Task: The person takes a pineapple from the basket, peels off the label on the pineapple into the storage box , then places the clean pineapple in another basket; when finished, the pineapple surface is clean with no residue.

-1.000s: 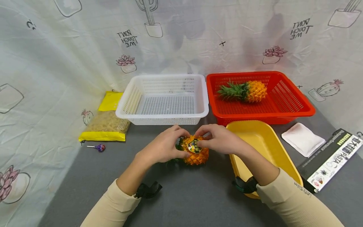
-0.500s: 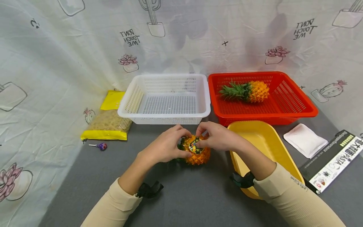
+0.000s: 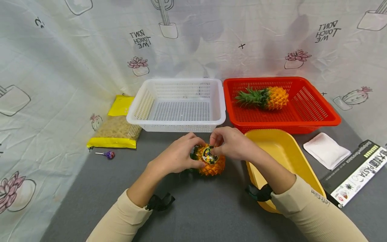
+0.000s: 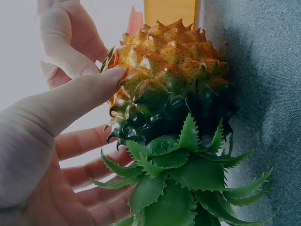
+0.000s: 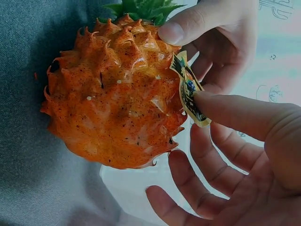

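A toy pineapple lies on the grey table, its green leaves toward the left. My left hand holds it from the leaf side, thumb on the near side and fingers across the far side. On its top is a black and yellow label sticker, partly raised from the spiky skin. The right hand pinches the sticker's right edge, with the thumb flat on its printed face. The right hand's other fingers are loosely bent beside the fruit.
Behind stand a white basket and a red basket with another pineapple inside. A yellow tray sits under the right forearm. Around them lie a pasta bag, lollipop, white pad and pasta box.
The right hand has shifted slightly up and back at the sticker's edge. My left hand keeps its hold on the pineapple. The head view has turned a little left.
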`<state>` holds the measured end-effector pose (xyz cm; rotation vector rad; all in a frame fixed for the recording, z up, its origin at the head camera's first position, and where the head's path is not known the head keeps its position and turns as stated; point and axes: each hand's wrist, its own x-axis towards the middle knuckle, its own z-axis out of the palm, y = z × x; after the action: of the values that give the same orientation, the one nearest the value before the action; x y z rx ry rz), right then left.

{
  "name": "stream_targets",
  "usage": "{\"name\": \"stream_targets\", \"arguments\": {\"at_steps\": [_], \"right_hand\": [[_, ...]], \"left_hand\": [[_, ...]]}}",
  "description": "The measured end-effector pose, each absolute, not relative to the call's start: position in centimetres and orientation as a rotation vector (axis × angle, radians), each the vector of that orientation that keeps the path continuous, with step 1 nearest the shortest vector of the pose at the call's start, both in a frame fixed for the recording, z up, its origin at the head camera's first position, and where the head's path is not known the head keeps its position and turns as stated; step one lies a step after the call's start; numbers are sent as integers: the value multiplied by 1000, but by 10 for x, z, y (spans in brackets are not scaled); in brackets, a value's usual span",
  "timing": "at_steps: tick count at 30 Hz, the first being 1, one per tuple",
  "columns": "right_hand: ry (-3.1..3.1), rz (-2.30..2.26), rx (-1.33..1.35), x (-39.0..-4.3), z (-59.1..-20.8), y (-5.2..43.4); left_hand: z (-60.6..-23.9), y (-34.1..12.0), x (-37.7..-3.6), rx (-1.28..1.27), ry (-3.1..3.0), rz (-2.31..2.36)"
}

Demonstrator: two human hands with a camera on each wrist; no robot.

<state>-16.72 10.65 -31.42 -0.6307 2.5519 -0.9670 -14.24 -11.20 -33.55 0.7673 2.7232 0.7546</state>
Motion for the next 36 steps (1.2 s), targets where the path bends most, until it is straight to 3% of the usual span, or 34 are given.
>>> {"name": "stream_targets", "arguments": {"at_steps": [36], "right_hand": [[2292, -1288, -547, -173, -298, 153]], "left_hand": [[-335, -112, -142, 736, 2721, 753]]}}
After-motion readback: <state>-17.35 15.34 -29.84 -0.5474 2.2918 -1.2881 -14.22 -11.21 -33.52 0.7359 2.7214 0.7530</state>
